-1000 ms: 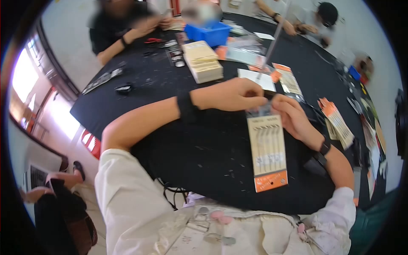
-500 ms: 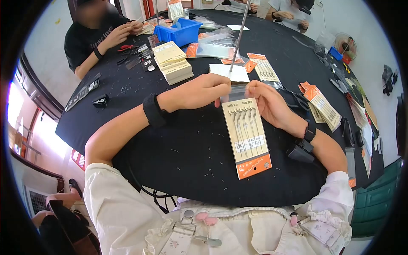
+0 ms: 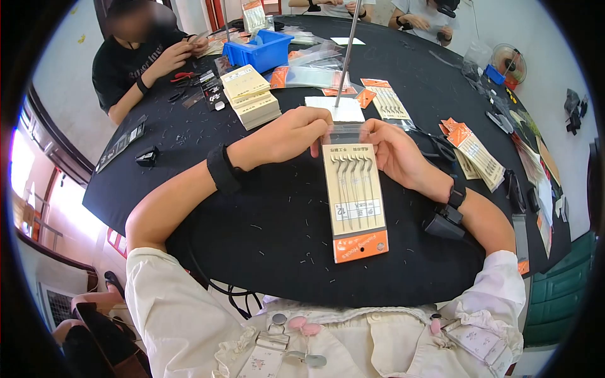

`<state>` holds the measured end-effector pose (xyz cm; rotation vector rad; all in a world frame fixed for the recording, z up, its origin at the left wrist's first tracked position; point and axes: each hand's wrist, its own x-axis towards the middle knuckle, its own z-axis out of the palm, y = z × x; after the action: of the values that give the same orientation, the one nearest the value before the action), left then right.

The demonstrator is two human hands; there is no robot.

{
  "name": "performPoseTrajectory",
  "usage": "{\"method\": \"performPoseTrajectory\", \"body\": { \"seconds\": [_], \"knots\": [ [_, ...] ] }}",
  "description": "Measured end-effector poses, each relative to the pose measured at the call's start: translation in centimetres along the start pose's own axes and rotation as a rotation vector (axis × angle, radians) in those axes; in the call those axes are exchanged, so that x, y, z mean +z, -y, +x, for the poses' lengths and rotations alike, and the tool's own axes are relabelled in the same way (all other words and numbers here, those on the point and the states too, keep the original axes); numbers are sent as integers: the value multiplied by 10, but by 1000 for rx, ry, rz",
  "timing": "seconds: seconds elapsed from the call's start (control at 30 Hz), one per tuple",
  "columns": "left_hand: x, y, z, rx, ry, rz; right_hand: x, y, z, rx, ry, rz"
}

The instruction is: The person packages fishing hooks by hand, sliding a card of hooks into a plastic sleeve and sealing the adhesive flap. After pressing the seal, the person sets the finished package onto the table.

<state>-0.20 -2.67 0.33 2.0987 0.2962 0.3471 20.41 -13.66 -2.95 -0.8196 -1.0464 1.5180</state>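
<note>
A packet of fishing hooks (image 3: 353,217) hangs below my hands, over the black tabletop. Inside its clear bag is a cream card carrying several metal hooks, with an orange printed end nearest me. My left hand (image 3: 293,135) is closed in a pinch at the left side of the bag's clear upper flap. On the other side, the fingers of my right hand (image 3: 400,154) pinch the flap's right edge. The transparent flap (image 3: 346,132) stretches between both hands. Some fingertips are hidden behind the plastic and the hands.
Beyond my hands, a thin metal rod (image 3: 348,57) rises from a white base (image 3: 334,108). Stacked cream cards (image 3: 252,101) and a blue bin (image 3: 259,50) stand left of it. Hook packets (image 3: 472,151) and scissors (image 3: 438,148) lie right. A co-worker (image 3: 135,60) sits far left.
The packet has swung from a slant to nearly straight and shifted slightly left. Both hands have moved a little left with it, still pinching the flap.
</note>
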Motion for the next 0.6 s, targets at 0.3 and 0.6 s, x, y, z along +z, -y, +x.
{"method": "performPoseTrajectory", "body": {
  "seconds": [0.3,0.6],
  "knots": [
    [-1,2,1,-26,-28,22,2,-1,-1,9,-12,-39],
    [0,3,1,-43,-48,4,2,-2,0,12,-26,-53]
  ]
}}
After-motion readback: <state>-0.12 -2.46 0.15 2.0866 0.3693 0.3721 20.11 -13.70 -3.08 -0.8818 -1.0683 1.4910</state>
